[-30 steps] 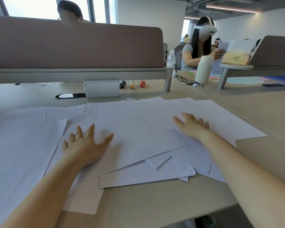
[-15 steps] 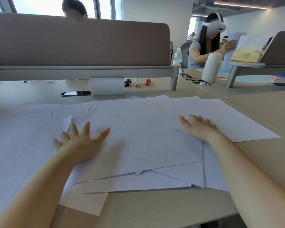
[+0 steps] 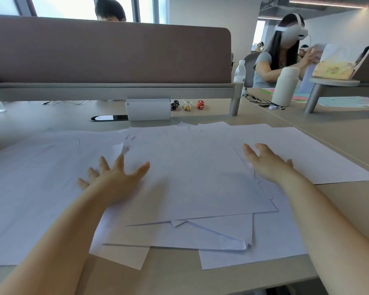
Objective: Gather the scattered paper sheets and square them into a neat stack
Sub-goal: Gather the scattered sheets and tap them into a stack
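Observation:
Several white paper sheets (image 3: 192, 175) lie overlapped and askew across the beige desk (image 3: 179, 279). My left hand (image 3: 115, 179) lies flat with spread fingers on the sheets at centre left. My right hand (image 3: 264, 162) presses flat with straight fingers on the sheets at centre right, at the edge of the top sheet. More sheets (image 3: 30, 188) spread out to the far left, and one sheet (image 3: 307, 154) reaches toward the right. Corners of lower sheets stick out near the front edge.
A brown divider panel (image 3: 109, 52) bounds the desk's far side, with a white box (image 3: 148, 109) and small trinkets (image 3: 186, 104) beneath it. A water bottle (image 3: 239, 71) and white flask (image 3: 284, 86) stand at back right, where a person in a headset sits.
Both hands have slid the sheets toward the middle; the top sheets have turned and overlap more closely. My view has shifted a little to the left and nearer.

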Motion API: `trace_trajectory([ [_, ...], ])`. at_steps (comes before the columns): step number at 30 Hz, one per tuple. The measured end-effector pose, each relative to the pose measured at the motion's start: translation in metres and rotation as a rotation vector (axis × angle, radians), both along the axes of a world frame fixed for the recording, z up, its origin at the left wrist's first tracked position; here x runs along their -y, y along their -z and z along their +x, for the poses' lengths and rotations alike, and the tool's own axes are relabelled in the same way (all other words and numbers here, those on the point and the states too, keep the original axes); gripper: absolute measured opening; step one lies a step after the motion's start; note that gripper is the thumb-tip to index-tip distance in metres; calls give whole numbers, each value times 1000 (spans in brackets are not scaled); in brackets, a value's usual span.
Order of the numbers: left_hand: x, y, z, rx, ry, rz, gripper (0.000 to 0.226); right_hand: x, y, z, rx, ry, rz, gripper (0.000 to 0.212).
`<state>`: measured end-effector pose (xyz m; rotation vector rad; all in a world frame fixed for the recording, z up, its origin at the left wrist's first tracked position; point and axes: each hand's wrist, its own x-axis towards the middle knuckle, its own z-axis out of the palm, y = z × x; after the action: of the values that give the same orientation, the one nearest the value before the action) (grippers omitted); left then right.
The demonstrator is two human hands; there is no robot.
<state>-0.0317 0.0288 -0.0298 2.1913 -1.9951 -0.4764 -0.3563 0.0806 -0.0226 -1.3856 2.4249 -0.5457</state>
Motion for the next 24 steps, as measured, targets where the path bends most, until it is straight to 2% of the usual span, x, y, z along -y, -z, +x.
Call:
trace_trajectory([
  [4,-2,3,-16,-7,63,-10,87,-4,1,14,75,-95,33,73],
  [8,-6,-3,-20,-282,145,-96,90,3,2,23,77,-151,-21,73],
  [9,-6,-6,-14,-295,147,-112,93,5,3,20,42,-126,-42,72],
  [11,-5,-7,3,-146,116,-115,91,6,4,12,-26,-52,-68,71],
  [14,1,-4,29,18,2,27,98,7,8,-3,-61,14,-33,72],
  [17,3,-1,30,7,-41,71,96,8,7,-3,-34,12,-12,75],
  [20,-1,0,11,-28,4,-1,94,10,6,12,3,-63,1,76],
  [24,-3,0,1,-130,56,-68,95,12,7,31,-222,-195,84,87],
])
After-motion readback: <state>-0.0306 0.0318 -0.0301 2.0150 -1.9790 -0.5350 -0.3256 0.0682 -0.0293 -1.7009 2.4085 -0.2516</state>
